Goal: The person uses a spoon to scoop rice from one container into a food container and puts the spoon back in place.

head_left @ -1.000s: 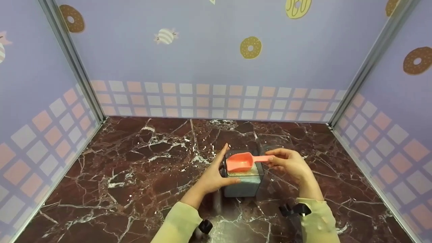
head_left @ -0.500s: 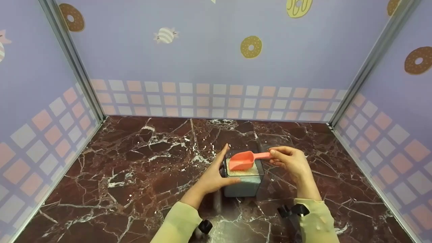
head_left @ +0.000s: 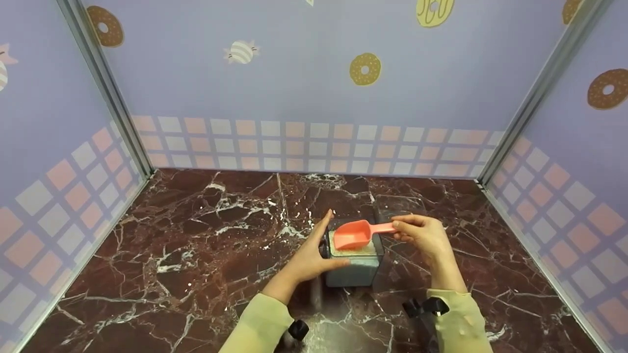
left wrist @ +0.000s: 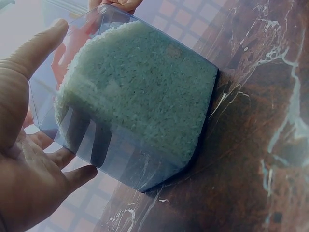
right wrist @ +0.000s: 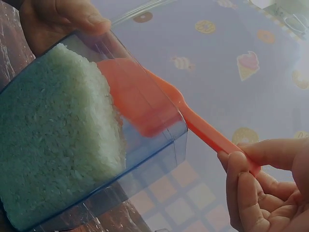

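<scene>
A clear bluish plastic container stands upright on the counter, filled well up with white rice. My left hand holds its left side, the thumb along the near wall and the fingers toward the far side. With thumb and fingers, my right hand pinches the handle end of a coral-orange scoop. The scoop's bowl is inside the container's open top, at the rice surface. Through the clear wall in the right wrist view, the bowl appears beside the sloping rice. Whether it touches the grains, I cannot tell.
Dark red marbled counter with white veins surrounds the container. Small white specks lie on it to the left. A faint clear flat panel shows behind the container. Patterned lilac walls enclose the back and sides.
The scoop has shifted slightly right from the container's left rim, and its bowl has tipped, baring more rice. My right hand moved slightly with it; my left hand stayed put.
</scene>
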Demonstrator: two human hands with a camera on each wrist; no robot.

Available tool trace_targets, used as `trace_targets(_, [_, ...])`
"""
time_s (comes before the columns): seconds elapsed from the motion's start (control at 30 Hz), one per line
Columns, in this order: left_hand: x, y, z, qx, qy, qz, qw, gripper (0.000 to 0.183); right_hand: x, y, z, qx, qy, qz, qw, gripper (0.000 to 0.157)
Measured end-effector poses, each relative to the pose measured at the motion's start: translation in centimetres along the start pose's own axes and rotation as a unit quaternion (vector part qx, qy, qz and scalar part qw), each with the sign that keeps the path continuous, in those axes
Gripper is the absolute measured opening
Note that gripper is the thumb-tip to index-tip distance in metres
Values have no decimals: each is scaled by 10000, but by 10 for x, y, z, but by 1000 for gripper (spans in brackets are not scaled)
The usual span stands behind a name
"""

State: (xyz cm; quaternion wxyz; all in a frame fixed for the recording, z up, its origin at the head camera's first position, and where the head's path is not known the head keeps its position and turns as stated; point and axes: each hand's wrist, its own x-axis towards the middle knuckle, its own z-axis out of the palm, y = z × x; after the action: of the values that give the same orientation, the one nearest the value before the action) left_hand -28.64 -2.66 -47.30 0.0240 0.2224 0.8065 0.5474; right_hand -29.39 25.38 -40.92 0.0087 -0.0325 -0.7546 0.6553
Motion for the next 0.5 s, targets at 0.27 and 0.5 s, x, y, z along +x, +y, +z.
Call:
trace_targets(0.27, [-1, 1, 0, -26, -8, -13, 10000, 123, 0, -1, -3, 348, 70, 104, 9993, 16])
trace_targets(0.5, [0, 0, 0, -13, -58, -42, 10000, 123, -6, -7, -10, 921, 353, -159, 9950, 18])
